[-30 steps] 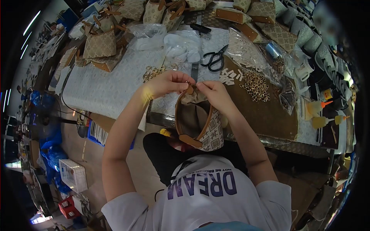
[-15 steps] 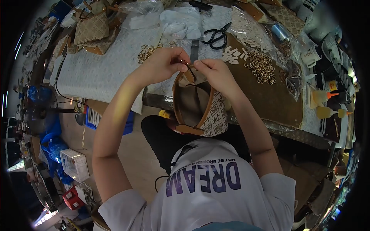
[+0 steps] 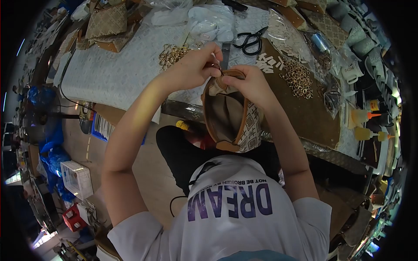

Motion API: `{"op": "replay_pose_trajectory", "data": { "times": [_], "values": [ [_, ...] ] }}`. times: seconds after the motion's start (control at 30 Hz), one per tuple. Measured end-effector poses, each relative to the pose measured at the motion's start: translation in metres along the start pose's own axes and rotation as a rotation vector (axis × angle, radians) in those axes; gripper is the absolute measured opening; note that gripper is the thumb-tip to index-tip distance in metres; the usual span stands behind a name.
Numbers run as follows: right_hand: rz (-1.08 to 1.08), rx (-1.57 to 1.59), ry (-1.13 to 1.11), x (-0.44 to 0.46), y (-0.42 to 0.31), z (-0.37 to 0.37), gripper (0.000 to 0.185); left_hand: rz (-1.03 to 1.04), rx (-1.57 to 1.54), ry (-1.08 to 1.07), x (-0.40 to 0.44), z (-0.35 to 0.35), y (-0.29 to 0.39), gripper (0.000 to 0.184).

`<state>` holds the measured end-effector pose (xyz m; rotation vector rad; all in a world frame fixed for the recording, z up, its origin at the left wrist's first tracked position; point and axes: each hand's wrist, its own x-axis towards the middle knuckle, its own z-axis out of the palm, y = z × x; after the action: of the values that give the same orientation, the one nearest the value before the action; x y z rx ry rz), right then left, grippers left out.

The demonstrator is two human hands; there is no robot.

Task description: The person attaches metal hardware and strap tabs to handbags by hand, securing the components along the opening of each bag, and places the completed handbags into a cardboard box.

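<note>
A small patterned bag [image 3: 249, 130] with brown trim hangs with its mouth open at the table's front edge. My right hand [image 3: 249, 82] pinches the bag's upper rim beside a brown leather tab, thumb inside the opening. My left hand [image 3: 201, 67] is closed at the top of that tab, its fingertips round a small metal ring [image 3: 215, 66] that is mostly hidden. Left of my left hand lies a pile of gold clasps [image 3: 172, 55]. Gold rings [image 3: 298, 79] are heaped on the brown board [image 3: 313, 117] to the right.
Black scissors [image 3: 250, 42] lie beyond my hands, near white pieces [image 3: 269, 63] and a plastic bag of pale pieces [image 3: 283, 37]. Patterned bags [image 3: 106, 21] stand at the back left. Glue bottles [image 3: 362, 116] are at the right. A white crate [image 3: 76, 179] sits on the floor.
My left fingers have shifted on the ring, with the index finger raised. My right hand has moved down onto the bag's rim. The camera view has shifted too.
</note>
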<state>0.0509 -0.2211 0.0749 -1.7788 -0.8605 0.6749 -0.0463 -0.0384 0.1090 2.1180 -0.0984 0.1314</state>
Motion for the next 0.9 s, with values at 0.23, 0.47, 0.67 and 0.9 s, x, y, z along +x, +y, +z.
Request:
{"op": "replay_pose_trajectory", "data": {
  "times": [0.23, 0.47, 0.67, 0.9],
  "values": [
    [0.047, 0.015, 0.088, 0.001, 0.003, 0.000, 0.028, -0.297, -0.205, 0.113, -0.027, 0.036, -0.011, 0.032],
    [-0.063, -0.001, 0.137, -0.001, 0.012, 0.005, 0.027, -0.349, -0.459, 0.249, -0.026, 0.049, -0.011, 0.032],
    [-0.038, 0.095, 0.074, -0.004, 0.009, 0.002, 0.028, -0.308, -0.520, 0.208, -0.025, 0.047, -0.015, 0.017],
    [-0.014, -0.176, 0.049, -0.017, -0.015, 0.000, 0.033, -0.224, -0.147, 0.303, -0.016, 0.045, 0.001, 0.020]
  ]
}}
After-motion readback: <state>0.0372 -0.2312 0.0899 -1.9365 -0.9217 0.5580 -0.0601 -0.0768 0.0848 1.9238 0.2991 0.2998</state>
